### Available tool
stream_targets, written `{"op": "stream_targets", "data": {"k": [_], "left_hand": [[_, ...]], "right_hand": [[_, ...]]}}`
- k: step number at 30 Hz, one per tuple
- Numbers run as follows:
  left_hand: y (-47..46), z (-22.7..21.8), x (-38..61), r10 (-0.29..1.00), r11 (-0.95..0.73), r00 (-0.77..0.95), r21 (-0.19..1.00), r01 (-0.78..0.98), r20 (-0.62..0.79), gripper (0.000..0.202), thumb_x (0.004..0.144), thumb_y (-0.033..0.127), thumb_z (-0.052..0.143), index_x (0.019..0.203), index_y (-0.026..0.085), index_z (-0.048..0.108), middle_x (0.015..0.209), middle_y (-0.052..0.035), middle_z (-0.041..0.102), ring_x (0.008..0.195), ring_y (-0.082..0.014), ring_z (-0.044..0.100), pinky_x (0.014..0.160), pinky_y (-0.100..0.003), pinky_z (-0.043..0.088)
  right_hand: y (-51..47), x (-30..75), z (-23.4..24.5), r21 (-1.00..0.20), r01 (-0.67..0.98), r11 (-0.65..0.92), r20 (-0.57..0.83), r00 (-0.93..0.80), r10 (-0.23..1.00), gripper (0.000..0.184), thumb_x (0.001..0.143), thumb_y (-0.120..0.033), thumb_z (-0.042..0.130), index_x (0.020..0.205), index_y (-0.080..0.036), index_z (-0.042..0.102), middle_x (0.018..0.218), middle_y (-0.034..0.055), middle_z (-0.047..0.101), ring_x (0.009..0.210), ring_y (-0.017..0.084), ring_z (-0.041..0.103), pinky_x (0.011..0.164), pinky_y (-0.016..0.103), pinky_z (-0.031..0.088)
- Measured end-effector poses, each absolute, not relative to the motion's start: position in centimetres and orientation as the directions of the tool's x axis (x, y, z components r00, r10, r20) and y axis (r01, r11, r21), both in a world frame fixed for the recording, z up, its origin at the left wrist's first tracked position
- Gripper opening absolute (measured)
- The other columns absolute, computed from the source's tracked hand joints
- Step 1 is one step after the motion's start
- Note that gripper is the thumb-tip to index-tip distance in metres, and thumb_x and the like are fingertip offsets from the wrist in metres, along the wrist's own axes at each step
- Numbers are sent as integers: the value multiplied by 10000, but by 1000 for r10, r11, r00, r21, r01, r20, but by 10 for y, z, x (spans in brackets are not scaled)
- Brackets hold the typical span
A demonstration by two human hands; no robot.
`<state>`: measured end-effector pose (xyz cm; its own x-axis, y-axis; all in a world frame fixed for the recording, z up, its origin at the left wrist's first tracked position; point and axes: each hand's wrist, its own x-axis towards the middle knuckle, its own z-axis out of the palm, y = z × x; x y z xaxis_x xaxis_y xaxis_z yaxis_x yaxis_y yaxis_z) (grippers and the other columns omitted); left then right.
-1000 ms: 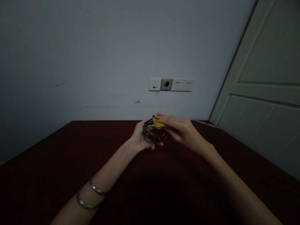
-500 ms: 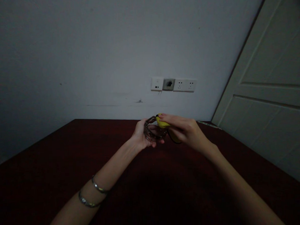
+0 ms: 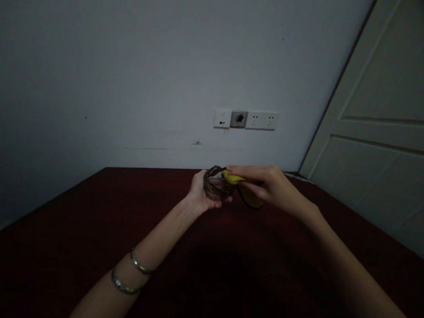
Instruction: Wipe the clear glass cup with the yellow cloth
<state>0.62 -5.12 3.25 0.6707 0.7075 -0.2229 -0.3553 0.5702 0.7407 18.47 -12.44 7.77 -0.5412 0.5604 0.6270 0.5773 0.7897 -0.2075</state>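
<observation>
I count two bangles on the left forearm. Above the dark red table, my left hand is wrapped around one small glassy bowl; my right hand pinches one yellow banana-shaped piece, its tip at the bowl's rim. Beyond, one socket strip, one door

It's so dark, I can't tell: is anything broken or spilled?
Nothing looks spilled or broken. The left hand holds a small clear bowl, the right hand a yellow thing. Only a scuff marks the wall.
</observation>
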Motion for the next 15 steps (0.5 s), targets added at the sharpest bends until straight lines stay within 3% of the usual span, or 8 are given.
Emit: {"op": "stream_targets", "data": {"k": [3,9,15], "left_hand": [[-56,36,7,686,560,693,768,-311,-220,441,780,385,367,868,47,636,661,-179,679,474,-254,635,308,-229,303],[-55,37,4,830,480,510,757,-444,-228,351,775,342,368,834,96,613,594,-126,662,417,-260,614,297,-249,303],[-62,40,6,774,518,588,768,-376,-235,410,763,342,388,927,47,622,615,-171,661,431,-253,610,298,-236,294]], "right_hand": [[-120,183,74,-197,584,788,650,-523,551,354,873,-113,509,1195,-191,631,1212,75,656,1163,206,595,1018,367,476],[-125,188,78,-270,579,769,574,-545,611,385,850,-113,556,1204,-251,621,1201,19,664,1105,185,633,978,325,502],[-120,194,76,-258,595,761,601,-518,609,359,850,-120,556,1184,-227,636,1200,25,664,1107,182,631,989,315,492]]}}
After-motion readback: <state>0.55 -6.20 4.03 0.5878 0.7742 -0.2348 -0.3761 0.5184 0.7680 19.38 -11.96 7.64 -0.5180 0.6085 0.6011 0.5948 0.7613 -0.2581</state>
